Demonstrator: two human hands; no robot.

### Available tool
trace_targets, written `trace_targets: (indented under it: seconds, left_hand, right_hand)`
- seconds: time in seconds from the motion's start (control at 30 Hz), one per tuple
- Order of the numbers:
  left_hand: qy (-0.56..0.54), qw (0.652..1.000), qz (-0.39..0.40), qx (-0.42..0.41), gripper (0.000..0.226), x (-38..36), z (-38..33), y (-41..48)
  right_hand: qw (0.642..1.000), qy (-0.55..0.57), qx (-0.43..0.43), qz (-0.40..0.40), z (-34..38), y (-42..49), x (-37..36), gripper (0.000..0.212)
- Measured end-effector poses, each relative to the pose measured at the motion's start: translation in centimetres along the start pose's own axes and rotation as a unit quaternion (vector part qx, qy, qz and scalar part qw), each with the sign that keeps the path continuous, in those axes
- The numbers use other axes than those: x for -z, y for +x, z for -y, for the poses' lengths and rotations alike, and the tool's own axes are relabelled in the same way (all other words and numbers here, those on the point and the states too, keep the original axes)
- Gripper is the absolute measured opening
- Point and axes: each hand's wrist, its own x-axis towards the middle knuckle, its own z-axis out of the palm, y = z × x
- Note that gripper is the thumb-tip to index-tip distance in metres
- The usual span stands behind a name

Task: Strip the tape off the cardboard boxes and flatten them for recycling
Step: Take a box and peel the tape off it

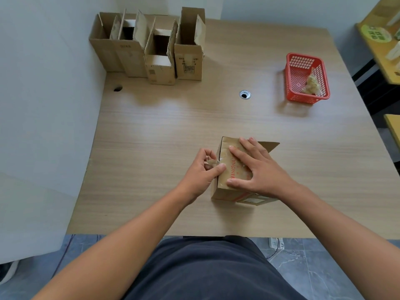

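Indoors: box (225, 192) on wood-grain desk (173, 126), pale wall (43, 83).

Both bare forearms reach forward. Left hand (203, 169) curls, thumb and fingers pinching a scrap of tape (212, 161). Right hand (258, 169) lies flat, fingers spread, pressing down.

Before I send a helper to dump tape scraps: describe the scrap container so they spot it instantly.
On the wooden table, look far right, across from the row of open cardboard boxes. The red latticed basket there holds crumpled tape; every other container is brown cardboard.
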Motion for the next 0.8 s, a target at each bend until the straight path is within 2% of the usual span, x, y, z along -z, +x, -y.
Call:
trace_targets:
  seconds: [0.1, 0.17, 0.23, 0.27, 0.37, 0.5, 0.63, 0.73, 0.8]
  left_hand:
    - [0.107, 0.993, -0.024, -0.043, 0.029, 0.3, -0.2, 0.0]
    - [0.117, 0.991, -0.025, -0.061, 0.049, 0.6, -0.2, 0.0]
    - [0.105, 0.992, -0.051, -0.038, 0.066, 0.8, -0.4, 0.3]
    - [0.111, 0.991, -0.074, -0.026, 0.064, 0.8, -0.5, 0.5]
    - [0.147, 0.981, -0.126, -0.001, 0.033, 0.0, -0.8, 0.7]
    - [0.086, 0.978, -0.187, 0.009, 0.005, -1.2, -0.2, 0.0]
    - [0.093, 0.967, -0.238, 0.019, 0.020, -1.3, -0.2, -0.3]
    - [-0.045, 0.967, -0.243, 0.064, 0.023, -0.7, -0.2, 0.0]
    - [-0.071, 0.974, -0.205, 0.068, 0.021, -0.3, -0.2, 0.0]
  right_hand:
    - [1.000, 0.001, 0.000, 0.001, 0.2, 0.2, -0.1, 0.108]
    - [1.000, 0.004, -0.002, -0.004, 0.3, 0.2, -0.3, 0.109]
    - [1.000, 0.002, -0.008, -0.010, 0.5, 0.1, -0.4, 0.108]
    - [1.000, -0.001, -0.011, -0.014, 0.6, 0.0, -0.5, 0.108]
    - [0.999, -0.004, -0.025, -0.034, 1.1, -0.2, -0.7, 0.109]
    - [0.997, 0.007, -0.043, -0.057, 1.8, -0.2, -1.3, 0.107]
    - [0.997, 0.003, -0.048, -0.067, 2.4, 0.1, -1.5, 0.106]
    - [0.996, 0.015, -0.056, -0.068, 2.3, 0.1, -1.5, 0.106]
    - [0.996, 0.025, -0.059, -0.069, 2.3, 0.0, -1.7, 0.108]
